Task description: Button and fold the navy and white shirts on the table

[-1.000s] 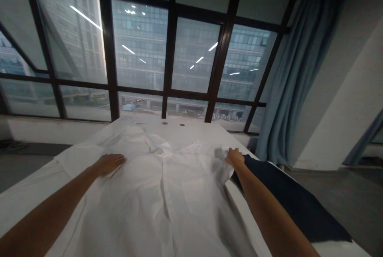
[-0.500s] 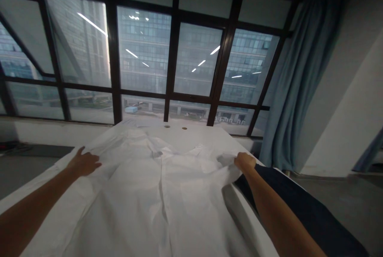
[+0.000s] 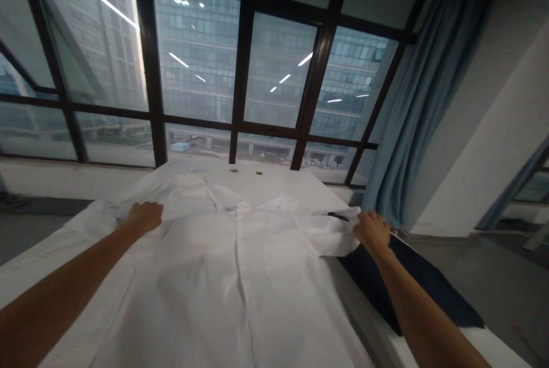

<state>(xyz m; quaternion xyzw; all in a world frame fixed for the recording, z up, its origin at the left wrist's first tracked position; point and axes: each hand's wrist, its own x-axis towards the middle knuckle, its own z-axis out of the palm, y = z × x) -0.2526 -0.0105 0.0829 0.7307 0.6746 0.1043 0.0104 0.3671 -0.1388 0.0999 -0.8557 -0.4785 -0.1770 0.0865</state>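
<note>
A white button-front shirt lies spread over the white table, its collar toward the window and its front placket running down the middle. My left hand is closed on the shirt's fabric near the left shoulder; its fingertips are hidden behind the knuckles. At the other side, my right hand grips the edge of the short right sleeve and pulls it out sideways. That sleeve is lifted at its opening, above a dark navy cloth. Creases run across the shirt's upper part.
The white table reaches toward a dark-framed window and has two round holes near its far edge. A blue curtain hangs at the right beside a pale pillar. Grey floor shows on both sides.
My left hand has moved right and its spread fingers have closed on the shirt. My right hand has gone outward to the right, stretching the sleeve. The view has tilted slightly down.
</note>
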